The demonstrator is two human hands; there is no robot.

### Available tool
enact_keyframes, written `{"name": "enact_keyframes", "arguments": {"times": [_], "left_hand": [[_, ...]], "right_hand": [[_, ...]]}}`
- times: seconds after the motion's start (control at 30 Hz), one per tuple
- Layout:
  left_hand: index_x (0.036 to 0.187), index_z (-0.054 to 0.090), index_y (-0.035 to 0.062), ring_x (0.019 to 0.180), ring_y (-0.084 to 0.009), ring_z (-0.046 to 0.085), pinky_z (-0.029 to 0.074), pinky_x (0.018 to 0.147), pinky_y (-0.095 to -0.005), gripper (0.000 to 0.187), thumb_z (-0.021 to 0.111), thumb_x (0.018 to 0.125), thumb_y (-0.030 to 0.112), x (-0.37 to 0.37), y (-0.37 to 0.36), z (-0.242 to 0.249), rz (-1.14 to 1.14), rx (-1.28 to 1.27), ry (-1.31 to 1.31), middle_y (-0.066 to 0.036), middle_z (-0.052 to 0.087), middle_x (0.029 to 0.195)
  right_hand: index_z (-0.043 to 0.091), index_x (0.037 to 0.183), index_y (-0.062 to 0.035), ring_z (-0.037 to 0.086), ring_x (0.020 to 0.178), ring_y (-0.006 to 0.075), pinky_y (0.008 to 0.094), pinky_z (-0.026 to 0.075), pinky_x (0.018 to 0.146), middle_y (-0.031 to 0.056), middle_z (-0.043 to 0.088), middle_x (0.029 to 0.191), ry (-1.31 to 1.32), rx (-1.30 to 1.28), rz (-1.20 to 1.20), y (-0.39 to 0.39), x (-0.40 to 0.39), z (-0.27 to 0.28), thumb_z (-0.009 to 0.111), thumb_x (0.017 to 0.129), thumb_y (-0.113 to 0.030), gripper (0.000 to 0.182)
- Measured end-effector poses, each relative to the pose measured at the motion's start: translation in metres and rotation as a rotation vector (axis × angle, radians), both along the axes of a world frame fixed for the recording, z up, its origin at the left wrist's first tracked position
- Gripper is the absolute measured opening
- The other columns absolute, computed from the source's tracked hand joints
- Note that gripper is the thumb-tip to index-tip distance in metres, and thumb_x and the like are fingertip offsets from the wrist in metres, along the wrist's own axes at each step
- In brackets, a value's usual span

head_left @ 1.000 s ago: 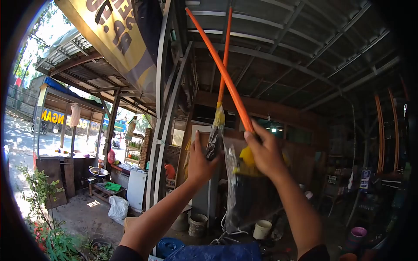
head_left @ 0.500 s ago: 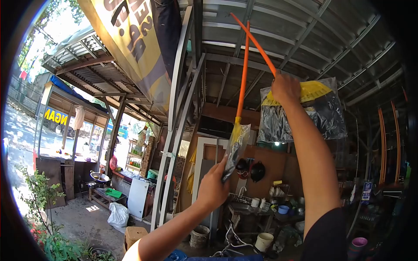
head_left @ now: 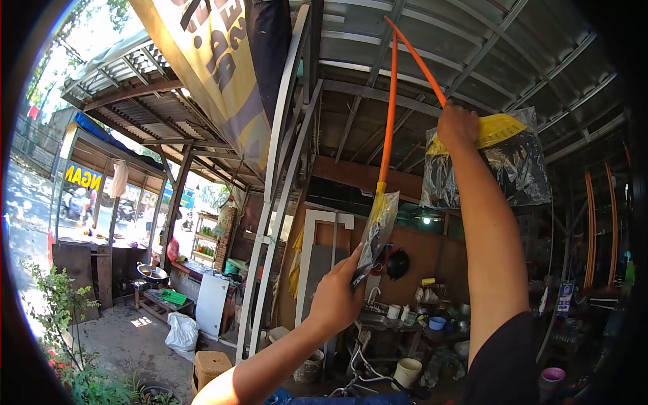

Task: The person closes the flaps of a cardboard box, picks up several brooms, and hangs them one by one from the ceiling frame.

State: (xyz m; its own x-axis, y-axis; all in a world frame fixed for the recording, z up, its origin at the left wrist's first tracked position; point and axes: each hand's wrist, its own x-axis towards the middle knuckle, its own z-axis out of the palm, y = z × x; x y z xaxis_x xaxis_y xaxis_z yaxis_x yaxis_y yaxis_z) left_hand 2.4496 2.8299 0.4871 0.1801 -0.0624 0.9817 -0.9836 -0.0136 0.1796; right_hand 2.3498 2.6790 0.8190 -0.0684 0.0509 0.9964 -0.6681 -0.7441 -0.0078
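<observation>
Raised in front of me are two brooms with orange handles, yellow heads and dark bristles in clear plastic. My left hand (head_left: 337,297) is closed around the wrapped bristle end of the left broom (head_left: 388,121), whose handle points up toward the roof. Higher and to the right, my right hand (head_left: 459,127) grips the right broom (head_left: 496,172) where its handle meets the yellow head. That broom's wide bristle part hangs beside and behind my right wrist. The tops of both handles come together near the metal roof in this view.
A grey metal post (head_left: 283,148) and a hanging banner (head_left: 226,74) stand left of the brooms. Below are a plastic stool (head_left: 210,366), a bucket (head_left: 408,372) and a bicycle handlebar (head_left: 364,371). A wok (head_left: 152,271) and a white sack (head_left: 182,334) sit further left.
The two handles crossed near their tops before; now their tips nearly meet. Both hands and brooms have shifted slightly right in view, and the right hand sits a little higher.
</observation>
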Motion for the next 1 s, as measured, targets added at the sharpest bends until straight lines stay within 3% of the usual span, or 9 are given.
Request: {"name": "enact_keyframes", "arguments": {"times": [0.3,0.57,1.0], "left_hand": [[0.139,0.036,0.0099,0.098,-0.0414,0.057,0.047,0.084,-0.0455,0.067,0.058,0.077,0.002,0.009,-0.001,-0.001,0.0,0.013,-0.002,-0.02,0.056,0.116],[0.141,0.034,0.0107,0.1,-0.0406,0.057,0.047,0.086,-0.044,0.07,0.059,0.076,0.001,0.009,-0.005,-0.001,-0.003,0.053,0.006,-0.02,0.055,0.12],[0.14,0.034,0.0079,0.102,-0.04,0.056,0.047,0.087,-0.0437,0.07,0.058,0.074,0.0,0.008,-0.012,-0.002,0.0,0.061,-0.016,-0.02,0.054,0.121]], "right_hand": [[0.057,0.116,-0.007,0.064,0.096,0.0222,0.037,0.039,0.095,0.0096,0.068,0.1,0.022,0.035,-0.034,-0.002,0.01,0.002,0.044,0.092,-0.017,0.029],[0.059,0.11,-0.0083,0.065,0.092,0.0212,0.0351,0.04,0.088,0.0086,0.069,0.095,-0.025,-0.035,-0.115,-0.002,0.012,0.004,0.048,0.091,-0.019,0.024],[0.06,0.109,-0.0077,0.065,0.093,0.0206,0.035,0.04,0.091,0.0086,0.069,0.098,-0.006,-0.001,-0.069,-0.003,0.006,0.01,0.05,0.09,-0.019,0.025]]}}
